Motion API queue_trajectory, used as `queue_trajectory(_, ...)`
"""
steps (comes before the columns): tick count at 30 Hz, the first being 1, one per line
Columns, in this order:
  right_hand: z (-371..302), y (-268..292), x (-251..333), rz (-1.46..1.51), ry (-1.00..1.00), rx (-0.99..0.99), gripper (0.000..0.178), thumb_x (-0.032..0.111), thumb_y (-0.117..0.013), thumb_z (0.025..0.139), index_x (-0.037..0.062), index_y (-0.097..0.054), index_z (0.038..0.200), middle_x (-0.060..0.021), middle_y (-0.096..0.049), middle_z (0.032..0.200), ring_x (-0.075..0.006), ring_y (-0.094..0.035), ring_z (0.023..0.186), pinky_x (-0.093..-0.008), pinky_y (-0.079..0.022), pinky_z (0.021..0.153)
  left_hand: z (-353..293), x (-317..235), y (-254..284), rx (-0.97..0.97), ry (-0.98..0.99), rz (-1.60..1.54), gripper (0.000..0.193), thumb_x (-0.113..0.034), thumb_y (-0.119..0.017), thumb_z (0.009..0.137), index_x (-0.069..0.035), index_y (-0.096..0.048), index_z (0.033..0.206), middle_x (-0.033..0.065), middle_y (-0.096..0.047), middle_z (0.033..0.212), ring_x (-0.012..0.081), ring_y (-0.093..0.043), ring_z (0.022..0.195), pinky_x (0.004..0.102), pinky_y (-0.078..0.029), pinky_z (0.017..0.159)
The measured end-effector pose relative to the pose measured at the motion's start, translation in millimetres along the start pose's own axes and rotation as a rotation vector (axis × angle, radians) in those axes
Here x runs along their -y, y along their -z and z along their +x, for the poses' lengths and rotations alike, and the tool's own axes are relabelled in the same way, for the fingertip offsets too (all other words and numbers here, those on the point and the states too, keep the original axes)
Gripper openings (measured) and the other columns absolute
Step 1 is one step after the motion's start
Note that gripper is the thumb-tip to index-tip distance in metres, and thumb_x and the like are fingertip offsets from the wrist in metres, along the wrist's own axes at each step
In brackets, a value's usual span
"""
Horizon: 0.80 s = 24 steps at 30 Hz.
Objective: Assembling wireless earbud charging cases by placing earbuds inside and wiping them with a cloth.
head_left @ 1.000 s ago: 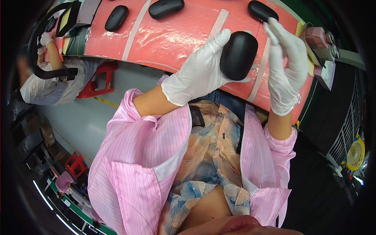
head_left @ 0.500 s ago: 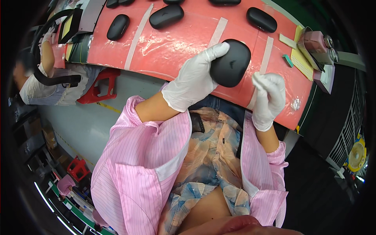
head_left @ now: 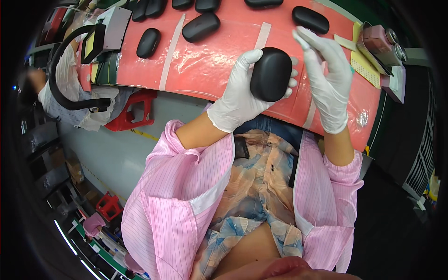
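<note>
My left hand, in a white glove, is closed around a smooth black rounded case. The thumb lies along its left side and fingertips show at its right edge. To the right of that case, my white-gloved right hand is raised over the red mat, apart from it. Its fingers are stretched out, thumb and forefinger tips near each other, and nothing shows between them. Just beyond those fingertips lies another black case. More such cases, including one at the left and one in the middle, rest farther back.
The red mat has pale tape strips across it. At the right stand a container with jars, a yellow perforated sheet and a pale block. A black-armed lamp and red stool are left, near another person.
My right hand has risen away from me, its fingers straightening. My left hand has turned the case, so the small mark on its face no longer shows. The view has shifted slightly.
</note>
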State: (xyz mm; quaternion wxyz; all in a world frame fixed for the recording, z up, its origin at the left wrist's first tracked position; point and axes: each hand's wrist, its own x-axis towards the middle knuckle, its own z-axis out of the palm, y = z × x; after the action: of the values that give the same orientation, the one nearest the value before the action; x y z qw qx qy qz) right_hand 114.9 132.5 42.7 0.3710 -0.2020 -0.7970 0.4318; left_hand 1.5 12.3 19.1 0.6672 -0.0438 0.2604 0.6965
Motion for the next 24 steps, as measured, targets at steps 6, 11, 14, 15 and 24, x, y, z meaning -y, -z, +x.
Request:
queue_trajectory(6,-45,-3,12,-0.277,0.377,0.277,0.042,-0.005,-0.062,0.067,0.0096,-0.073,0.105,-0.0054,-0.057,0.080,-0.0223,-0.056,0.074,-0.0331,-0.047,0.067,-9,-7,4,0.093,0.028,0.023,0.061,-0.054,-0.045,0.096,0.001,-0.057,0.121,0.0119,-0.065,0.104,0.0219,-0.065,0.095,0.0358,-0.054,0.087)
queue_trajectory(11,-28,5,-3,-0.292,0.289,0.095,0.046,-0.011,-0.058,0.066,0.0103,-0.073,0.104,-0.0058,-0.058,0.081,-0.0222,-0.056,0.074,-0.0341,-0.046,0.067,-19,3,-7,-0.035,0.004,-0.012,0.057,-0.049,-0.043,0.098,0.003,-0.058,0.117,0.0126,-0.065,0.112,0.0230,-0.063,0.104,0.0383,-0.052,0.094)
queue_trajectory(14,-47,-2,-7,-0.174,0.439,0.181,0.046,-0.008,-0.061,0.063,0.0114,-0.073,0.103,-0.0033,-0.057,0.078,-0.0231,-0.054,0.071,-0.0341,-0.044,0.065,-7,0,-9,0.019,-0.075,0.018,0.063,-0.052,-0.043,0.096,0.004,-0.056,0.121,0.0155,-0.064,0.114,0.0264,-0.060,0.110,0.0400,-0.046,0.103)
queue_trajectory(15,-59,-9,-4,-0.190,0.444,0.172,0.048,-0.007,-0.062,0.061,0.0133,-0.073,0.103,-0.0019,-0.056,0.077,-0.0223,-0.054,0.069,-0.0337,-0.043,0.064,-4,-1,-10,0.026,-0.106,0.081,0.072,-0.056,-0.036,0.096,0.006,-0.049,0.131,0.0188,-0.060,0.120,0.0321,-0.051,0.124,0.0462,-0.039,0.109)
queue_trajectory(24,-76,3,-21,-0.241,0.132,-0.055,0.041,-0.008,-0.061,0.074,0.0016,-0.066,0.113,-0.0088,-0.060,0.090,-0.0257,-0.056,0.082,-0.0377,-0.047,0.076,-2,-16,3,0.241,-0.118,-0.014,0.068,-0.055,-0.045,0.093,-0.002,-0.045,0.137,0.0153,-0.059,0.125,0.0271,-0.062,0.108,0.0396,-0.050,0.092)
